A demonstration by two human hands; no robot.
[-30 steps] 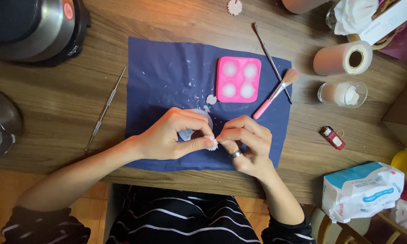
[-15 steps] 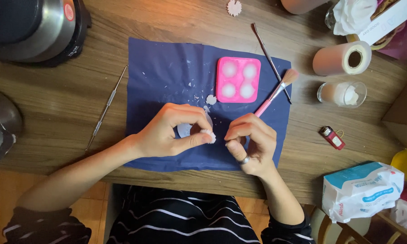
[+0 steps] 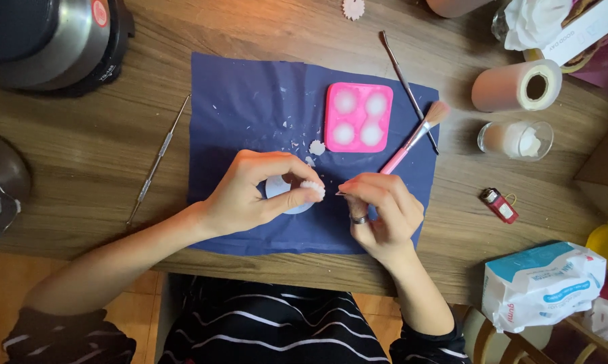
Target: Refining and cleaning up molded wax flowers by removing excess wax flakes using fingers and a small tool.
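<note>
Two hands are meeting over the blue mat [image 3: 250, 87]: the left hand [image 3: 253, 192] is pinching a small white ridged piece [image 3: 312, 189] between thumb and forefinger. The right hand [image 3: 378, 209] is closing its fingers on what looks like a thin pointed tool [image 3: 342, 193], tip just beside that piece. Behind them, a pink mould [image 3: 358, 117] and a pink brush [image 3: 415, 137] are lying on the mat.

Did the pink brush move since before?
No. The pink brush lies at the same slant beside the pink mold, bristles toward the paper roll, as earlier.
</note>
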